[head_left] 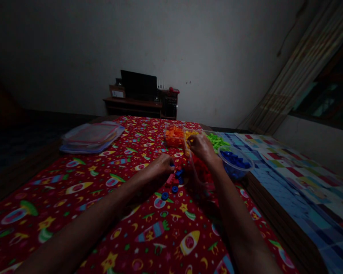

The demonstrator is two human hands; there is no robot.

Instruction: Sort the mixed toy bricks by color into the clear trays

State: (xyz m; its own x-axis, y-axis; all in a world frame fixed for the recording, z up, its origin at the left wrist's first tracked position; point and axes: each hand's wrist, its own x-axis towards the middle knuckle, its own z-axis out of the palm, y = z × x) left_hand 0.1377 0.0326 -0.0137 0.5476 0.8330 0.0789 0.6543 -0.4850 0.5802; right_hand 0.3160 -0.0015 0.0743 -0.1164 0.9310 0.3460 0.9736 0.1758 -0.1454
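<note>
My left hand is over the cloth with its fingers curled together. A small dark blue piece shows at its fingertips, too dim to name closely. Just below lie pink bricks, blue bricks and blue toy wheels. My right hand reaches over the yellow bricks in a clear container, fingers pinched; whatever they hold is hidden. Orange bricks sit left of it, green bricks to the right. Red bricks lie partly behind my right forearm.
A round clear tub of blue bricks stands right of my forearm. Stacked plastic lids lie at left on the red patterned cloth. Beyond are a desk with a monitor, and a checkered bedspread at right.
</note>
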